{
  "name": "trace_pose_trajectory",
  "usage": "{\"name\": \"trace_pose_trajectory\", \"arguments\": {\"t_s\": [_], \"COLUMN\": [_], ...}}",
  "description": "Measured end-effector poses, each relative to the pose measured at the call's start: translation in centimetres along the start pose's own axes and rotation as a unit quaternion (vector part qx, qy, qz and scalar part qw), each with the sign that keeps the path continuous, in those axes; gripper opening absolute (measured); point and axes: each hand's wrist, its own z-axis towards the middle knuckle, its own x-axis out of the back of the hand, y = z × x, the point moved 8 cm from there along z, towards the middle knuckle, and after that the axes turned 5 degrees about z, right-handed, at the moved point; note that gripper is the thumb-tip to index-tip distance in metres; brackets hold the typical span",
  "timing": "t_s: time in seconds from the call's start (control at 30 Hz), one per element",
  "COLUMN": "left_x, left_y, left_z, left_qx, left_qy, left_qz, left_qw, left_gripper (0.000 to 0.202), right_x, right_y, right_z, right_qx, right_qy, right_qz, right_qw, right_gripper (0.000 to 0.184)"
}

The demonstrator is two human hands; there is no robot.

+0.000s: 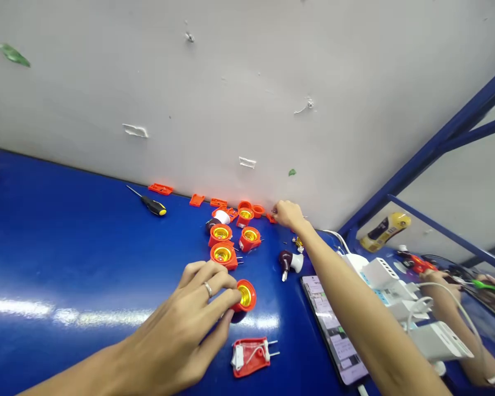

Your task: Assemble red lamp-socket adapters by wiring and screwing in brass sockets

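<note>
My left hand (pixel 198 313) is closed on a red lamp socket (pixel 246 296) with a gold-coloured screw thread inside, thumb and fingers pinching its left side just over the blue table. Below it lies an opened red plug housing (pixel 251 356) with a white part, a wire and two metal pins. Stretched out to the foot of the wall, my right hand (pixel 287 213) has its fingers bunched beside a small red plastic piece (pixel 271 218); what they grip is hidden. Several more red sockets (pixel 223 254) stand between the hands, near a dark-and-white lamp holder (pixel 291 262).
A black-and-yellow screwdriver (pixel 152 205) and red covers (pixel 160 189) lie along the wall. On the right are a phone (pixel 334 333), white chargers (pixel 381 275) with cables, and a blue metal frame (pixel 437 146). Beyond it, another person's hands (pixel 437 280) hold something with a cable.
</note>
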Motion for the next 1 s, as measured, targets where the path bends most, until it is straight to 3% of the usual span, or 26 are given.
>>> {"name": "trace_pose_trajectory", "arguments": {"t_s": [0.37,0.57,0.67,0.8,0.9,1.0], "left_x": [-0.6,-0.7,-0.7,-0.7,-0.4,0.2], "left_y": [-0.1,-0.4,-0.4,-0.1,0.5,1.1], "left_z": [0.1,0.0,-0.1,-0.1,-0.2,-0.5], "left_qx": [-0.019,-0.020,-0.023,-0.025,-0.030,-0.037], "left_qy": [-0.012,-0.021,-0.018,-0.012,-0.003,0.025], "left_qz": [0.033,0.034,0.033,0.033,0.028,0.022], "left_qw": [0.999,0.999,0.999,0.999,0.999,0.999], "left_gripper": [0.026,0.024,0.025,0.024,0.025,0.031], "right_x": [0.8,3.6,5.9,8.6,8.8,7.1], "right_y": [-0.4,-0.1,-0.7,-3.0,-5.1,-6.8], "right_z": [-0.8,-3.0,-6.0,-12.5,-17.6,-21.1], "right_qx": [0.024,0.011,0.024,0.073,0.133,0.188], "right_qy": [0.020,0.036,0.048,0.061,0.042,-0.035], "right_qz": [0.008,0.018,0.041,0.116,0.218,0.355], "right_qw": [0.999,0.999,0.998,0.989,0.966,0.915], "right_gripper": [0.039,0.037,0.035,0.027,0.026,0.022]}}
